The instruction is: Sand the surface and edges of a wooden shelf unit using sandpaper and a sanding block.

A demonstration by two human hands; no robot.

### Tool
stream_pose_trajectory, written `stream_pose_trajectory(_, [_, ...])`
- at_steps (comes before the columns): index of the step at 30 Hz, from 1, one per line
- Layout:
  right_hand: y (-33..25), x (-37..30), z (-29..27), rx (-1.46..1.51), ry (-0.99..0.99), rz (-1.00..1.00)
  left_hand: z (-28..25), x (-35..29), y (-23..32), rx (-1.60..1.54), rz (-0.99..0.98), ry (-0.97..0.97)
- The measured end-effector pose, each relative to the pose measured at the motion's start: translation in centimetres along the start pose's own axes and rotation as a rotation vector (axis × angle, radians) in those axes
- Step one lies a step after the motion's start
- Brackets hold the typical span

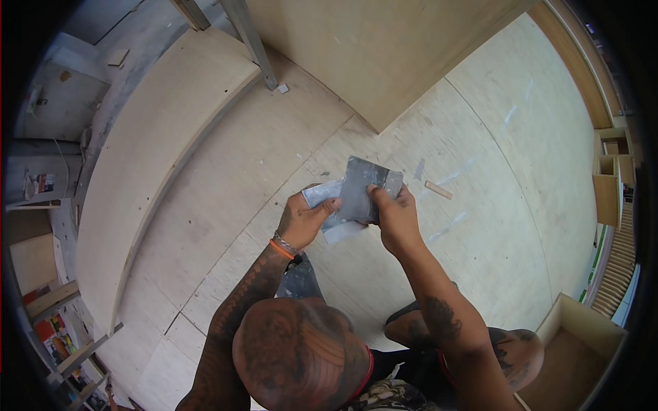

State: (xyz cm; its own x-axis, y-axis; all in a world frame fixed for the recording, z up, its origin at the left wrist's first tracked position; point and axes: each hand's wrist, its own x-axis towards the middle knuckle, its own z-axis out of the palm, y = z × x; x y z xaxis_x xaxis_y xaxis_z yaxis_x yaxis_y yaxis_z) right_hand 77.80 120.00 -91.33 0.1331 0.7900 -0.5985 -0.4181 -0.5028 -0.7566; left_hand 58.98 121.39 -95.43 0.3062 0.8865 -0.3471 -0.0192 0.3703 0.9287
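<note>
Both hands are raised together above a pale plywood surface (329, 144). My right hand (399, 218) grips a dark grey, flat rectangular scraper plate (358, 192), thumb lying on its face and fingers behind it. The thumb of my left hand (299, 220) presses on a lighter, silvery flat plate (345, 231), which sits partly behind the dark one. The two plates overlap and seem to touch. Whether either has a handle is hidden by my fingers. Below my left wrist, a grey, smeared object (299, 277) is partly covered by my knee.
A large wooden panel (391, 55) rises ahead, beside a grey post (250, 44). A long curved-looking board (164, 116) runs along the left. Near my right hand lies a small wood strip (439, 190). An open wooden box (576, 349) stands at lower right.
</note>
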Motion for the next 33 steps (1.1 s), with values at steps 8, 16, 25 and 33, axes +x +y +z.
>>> stream_pose_trajectory(8, [0.9,0.7,-1.0,-0.330,-0.242,-0.256,-1.9,1.8,2.0,0.419,-0.100,-0.451])
stream_pose_trajectory(16, [1.7,2.1,0.0,0.230,0.218,-0.230,1.0,1.5,-3.0,0.125,0.223,0.315])
stream_pose_trajectory(25, [4.4,1.6,-1.3,-0.342,-0.181,-0.017,2.8,1.9,-3.9,-0.308,-0.092,0.289])
stream_pose_trajectory(33, [1.5,1.5,-2.7,-0.691,-0.014,-0.373,-0.6,4.3,-2.5,-0.682,0.120,0.584])
